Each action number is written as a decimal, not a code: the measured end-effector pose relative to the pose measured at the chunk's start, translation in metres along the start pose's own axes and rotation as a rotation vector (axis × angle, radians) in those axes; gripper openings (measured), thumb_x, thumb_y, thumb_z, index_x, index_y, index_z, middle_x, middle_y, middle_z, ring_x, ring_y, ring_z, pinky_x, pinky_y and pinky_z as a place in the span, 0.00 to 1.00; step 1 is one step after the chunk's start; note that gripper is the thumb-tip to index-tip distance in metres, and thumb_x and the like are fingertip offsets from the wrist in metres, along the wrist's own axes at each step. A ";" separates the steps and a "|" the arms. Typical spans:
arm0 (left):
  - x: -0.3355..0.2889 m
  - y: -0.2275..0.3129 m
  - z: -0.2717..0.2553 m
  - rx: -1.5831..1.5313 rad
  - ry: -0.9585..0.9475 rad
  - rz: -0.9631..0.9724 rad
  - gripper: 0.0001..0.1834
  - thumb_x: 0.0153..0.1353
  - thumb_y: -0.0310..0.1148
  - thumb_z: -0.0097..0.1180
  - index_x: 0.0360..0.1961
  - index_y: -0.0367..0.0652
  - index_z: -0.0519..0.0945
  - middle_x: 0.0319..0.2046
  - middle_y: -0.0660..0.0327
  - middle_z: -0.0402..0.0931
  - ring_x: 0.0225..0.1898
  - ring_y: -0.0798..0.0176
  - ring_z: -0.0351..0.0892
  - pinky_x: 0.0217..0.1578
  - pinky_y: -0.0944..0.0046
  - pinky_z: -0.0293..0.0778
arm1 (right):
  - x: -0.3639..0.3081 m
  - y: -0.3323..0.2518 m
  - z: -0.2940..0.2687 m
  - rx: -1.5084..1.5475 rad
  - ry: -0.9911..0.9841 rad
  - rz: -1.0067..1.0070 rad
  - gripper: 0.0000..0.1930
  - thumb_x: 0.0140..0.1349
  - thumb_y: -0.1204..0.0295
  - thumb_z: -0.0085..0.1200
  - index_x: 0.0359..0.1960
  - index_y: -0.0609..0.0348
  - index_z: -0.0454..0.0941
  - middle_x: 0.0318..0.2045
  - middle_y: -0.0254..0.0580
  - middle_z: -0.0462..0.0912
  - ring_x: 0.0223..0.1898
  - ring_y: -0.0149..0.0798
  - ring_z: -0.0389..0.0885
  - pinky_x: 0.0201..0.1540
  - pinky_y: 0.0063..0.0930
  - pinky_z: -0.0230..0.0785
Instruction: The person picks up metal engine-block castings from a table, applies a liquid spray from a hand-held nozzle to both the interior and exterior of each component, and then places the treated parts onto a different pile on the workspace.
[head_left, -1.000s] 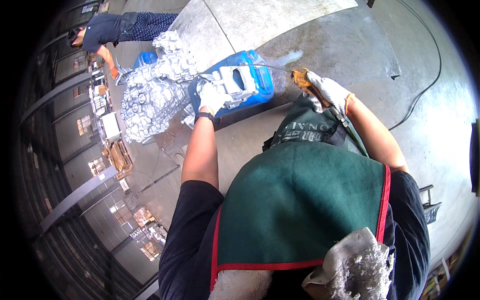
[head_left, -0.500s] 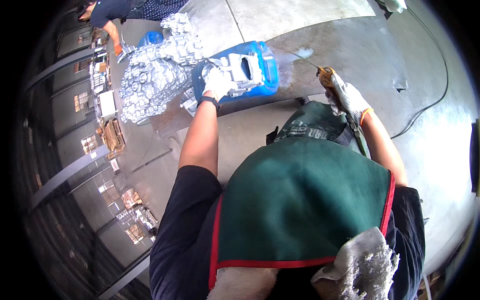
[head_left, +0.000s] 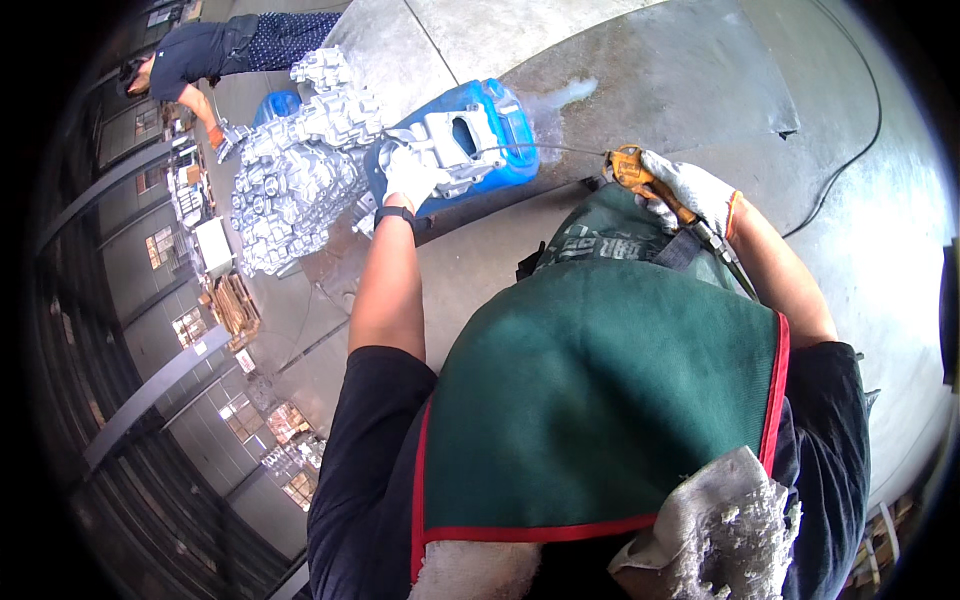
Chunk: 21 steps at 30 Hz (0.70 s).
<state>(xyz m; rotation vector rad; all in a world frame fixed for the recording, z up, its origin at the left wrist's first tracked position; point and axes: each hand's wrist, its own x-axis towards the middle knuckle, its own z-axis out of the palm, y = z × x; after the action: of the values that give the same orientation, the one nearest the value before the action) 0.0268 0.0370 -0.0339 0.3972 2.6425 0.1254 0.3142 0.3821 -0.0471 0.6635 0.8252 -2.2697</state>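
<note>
A silver-grey metal casting with a rectangular opening lies on a blue plastic jug ahead of me, left of centre. My left hand, in a white glove, is closed on the near left side of the casting; its fingertips are partly hidden. To the right, my gloved right hand grips a yellow air blow gun with a hose at its back end. Its long thin nozzle points left, and the tip reaches the casting near the opening.
Many similar castings are piled to the left of the jug. Beyond them a co-worker bends over with one arm extended towards the pile. A dark sheet covers part of the floor, and a black cable curves along the right.
The blow gun has moved left and its nozzle has swung from above the dark sheet to the casting. My left hand stays on the casting. More of the co-worker shows.
</note>
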 end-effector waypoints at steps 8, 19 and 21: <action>0.009 -0.010 0.004 -0.046 -0.009 0.009 0.44 0.26 0.30 0.72 0.49 0.30 0.65 0.43 0.52 0.71 0.45 0.55 0.71 0.44 0.61 0.73 | 0.009 0.007 -0.002 0.026 -0.020 0.019 0.21 0.65 0.50 0.41 0.31 0.54 0.75 0.17 0.26 0.72 0.14 0.22 0.65 0.15 0.16 0.57; 0.010 -0.015 0.005 -0.057 0.019 0.005 0.47 0.25 0.37 0.70 0.51 0.29 0.66 0.46 0.48 0.71 0.47 0.52 0.73 0.47 0.61 0.72 | 0.013 0.006 0.002 -0.007 0.038 0.013 0.21 0.65 0.49 0.41 0.31 0.53 0.75 0.18 0.26 0.72 0.14 0.22 0.65 0.14 0.16 0.58; 0.013 -0.019 0.010 -0.032 0.070 0.051 0.44 0.24 0.31 0.71 0.49 0.30 0.66 0.43 0.51 0.72 0.45 0.54 0.72 0.45 0.61 0.73 | 0.013 0.006 0.001 -0.045 0.042 -0.002 0.21 0.65 0.49 0.40 0.31 0.53 0.74 0.17 0.26 0.72 0.13 0.22 0.65 0.14 0.16 0.57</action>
<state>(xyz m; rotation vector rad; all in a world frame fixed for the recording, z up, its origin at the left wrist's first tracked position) 0.0153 0.0228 -0.0516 0.4572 2.6963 0.2013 0.3091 0.3721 -0.0570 0.6925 0.8948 -2.2387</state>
